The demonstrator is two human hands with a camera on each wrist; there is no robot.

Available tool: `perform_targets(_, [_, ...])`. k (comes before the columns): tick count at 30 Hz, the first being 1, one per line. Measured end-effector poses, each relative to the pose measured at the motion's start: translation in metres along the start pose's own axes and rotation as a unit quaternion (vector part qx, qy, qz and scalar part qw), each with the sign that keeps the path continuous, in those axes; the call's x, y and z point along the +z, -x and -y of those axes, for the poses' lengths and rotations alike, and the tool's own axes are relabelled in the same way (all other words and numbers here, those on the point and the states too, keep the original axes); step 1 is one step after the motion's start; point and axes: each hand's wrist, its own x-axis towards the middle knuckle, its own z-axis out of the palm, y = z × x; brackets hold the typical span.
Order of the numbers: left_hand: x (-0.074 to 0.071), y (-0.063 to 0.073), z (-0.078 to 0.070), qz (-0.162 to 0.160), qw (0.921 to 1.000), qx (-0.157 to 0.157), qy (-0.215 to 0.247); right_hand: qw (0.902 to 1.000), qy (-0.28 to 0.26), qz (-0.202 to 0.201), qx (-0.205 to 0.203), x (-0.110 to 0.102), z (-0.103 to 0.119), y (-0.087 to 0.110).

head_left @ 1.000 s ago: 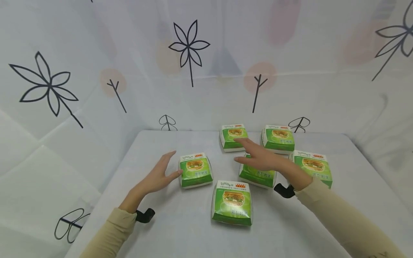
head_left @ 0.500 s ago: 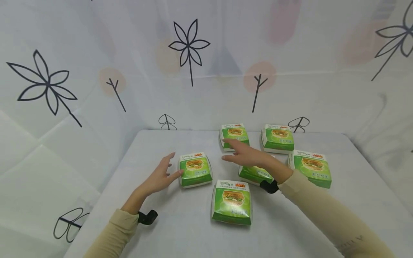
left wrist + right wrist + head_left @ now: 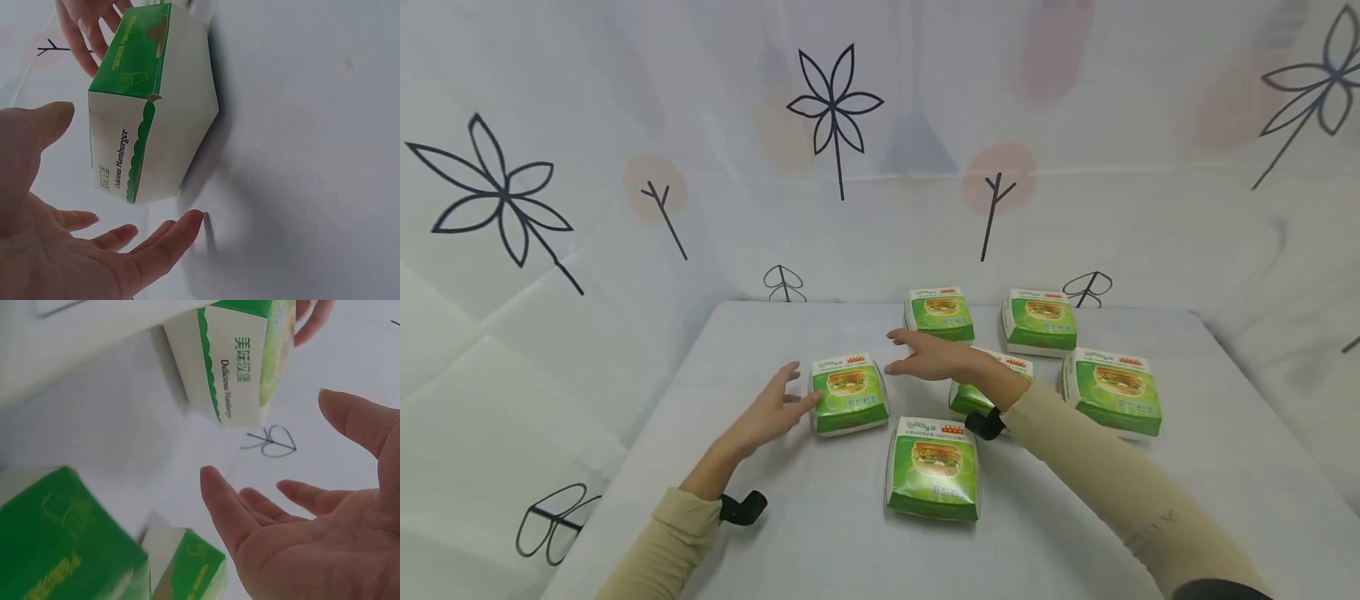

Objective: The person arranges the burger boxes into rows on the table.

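A green-and-white hamburger box rests on the left part of the white table, between my two hands. My left hand hovers at its left side, fingers spread. In the left wrist view, a gap shows between the thumb and fingers of my left hand and the box. My right hand is held over the table to the box's right, fingers extended and holding nothing. The right wrist view shows my right hand apart from the same box.
Several matching boxes stand around: one in front, one partly behind my right wrist, one at the back, one back right and one at right. A patterned white cloth hangs behind the table.
My right hand has moved left, from over the boxes at centre right towards the left box. My left hand has stayed almost in place beside that box. The boxes have not moved.
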Motion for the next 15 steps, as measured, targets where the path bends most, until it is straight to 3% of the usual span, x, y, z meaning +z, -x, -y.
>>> perform_targets(15, [0.008, -0.004, 0.001, 0.006, 0.9992, -0.028, 0.027, 0.9986, 0.031, 0.039, 0.018, 0.018, 0.01, -0.028])
